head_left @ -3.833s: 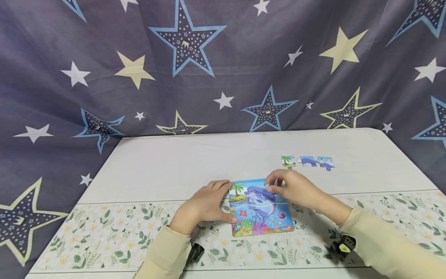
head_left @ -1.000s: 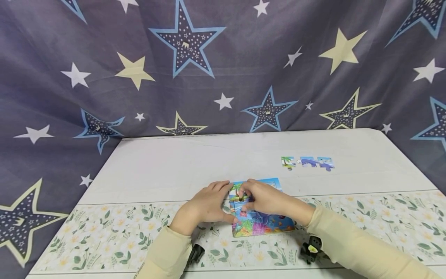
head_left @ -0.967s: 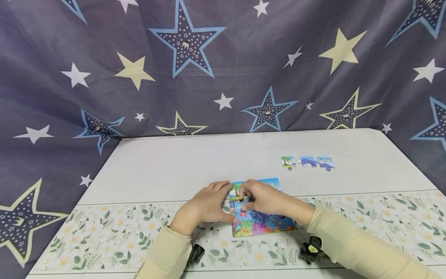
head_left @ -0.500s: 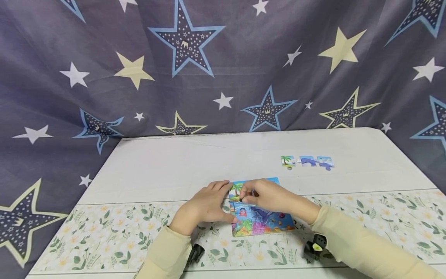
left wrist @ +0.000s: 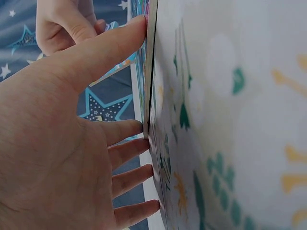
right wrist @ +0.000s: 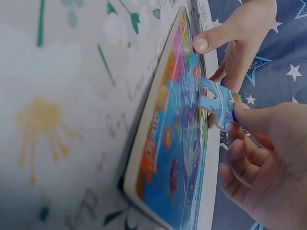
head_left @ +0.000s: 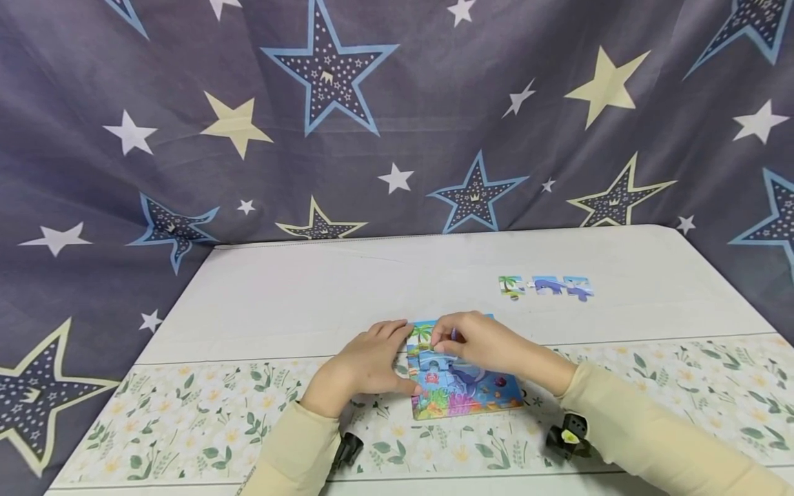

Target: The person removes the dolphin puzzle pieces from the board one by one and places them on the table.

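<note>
A jigsaw board (head_left: 459, 408) with a dolphin, palm tree and coral picture lies flat on the table between my hands. My left hand (head_left: 364, 365) rests along its left side, fingers spread; in the left wrist view its thumb (left wrist: 112, 45) presses the board's edge. Over the board's upper left part, my right hand (head_left: 484, 339) pinches a mostly blue puzzle piece (right wrist: 216, 103) between thumb and finger. The piece is tilted up, its lower end close to the board's surface. Its other fingers are loosely curled. The right hand hides the board's upper right part in the head view.
Three loose puzzle pieces lie at the back right: a palm tree piece (head_left: 511, 285), a dolphin head piece (head_left: 548, 285) and another blue and purple piece (head_left: 578, 286). A flowered strip (head_left: 248, 413) crosses the white table (head_left: 310, 296). A star-patterned curtain (head_left: 397, 138) hangs behind.
From the board's upper right, my right hand has moved left to the palm tree area, then slightly back and up, a piece now tilted up in its fingers. The left hand stays put.
</note>
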Motion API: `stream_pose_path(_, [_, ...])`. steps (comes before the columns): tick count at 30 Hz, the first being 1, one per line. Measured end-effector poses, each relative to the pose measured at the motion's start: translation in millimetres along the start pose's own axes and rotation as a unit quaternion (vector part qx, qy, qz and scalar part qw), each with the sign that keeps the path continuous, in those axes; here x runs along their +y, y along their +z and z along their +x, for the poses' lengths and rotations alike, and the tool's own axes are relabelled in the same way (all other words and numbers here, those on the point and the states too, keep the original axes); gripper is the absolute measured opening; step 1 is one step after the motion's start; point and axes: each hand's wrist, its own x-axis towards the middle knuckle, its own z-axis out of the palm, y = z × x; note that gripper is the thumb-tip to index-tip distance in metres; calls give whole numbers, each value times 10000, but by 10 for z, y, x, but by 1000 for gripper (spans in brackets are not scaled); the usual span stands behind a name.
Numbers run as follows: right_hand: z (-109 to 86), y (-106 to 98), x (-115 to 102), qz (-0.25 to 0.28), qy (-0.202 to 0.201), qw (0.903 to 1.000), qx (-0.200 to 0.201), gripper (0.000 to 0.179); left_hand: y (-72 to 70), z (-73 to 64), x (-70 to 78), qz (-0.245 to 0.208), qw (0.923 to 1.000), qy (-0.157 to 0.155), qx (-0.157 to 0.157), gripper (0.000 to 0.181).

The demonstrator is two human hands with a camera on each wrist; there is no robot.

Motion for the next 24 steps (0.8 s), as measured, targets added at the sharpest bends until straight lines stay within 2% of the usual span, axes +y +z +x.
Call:
stream_pose_path(7, [-29, -56, 29, -192, 7, 9997, 132, 6, -6, 5, -13, -12, 10000, 29, 18, 100])
stream_pose_path(24, [-231, -237, 188, -246, 250, 9986, 402, 6, 10, 7, -3, -127, 9999, 0, 67, 100])
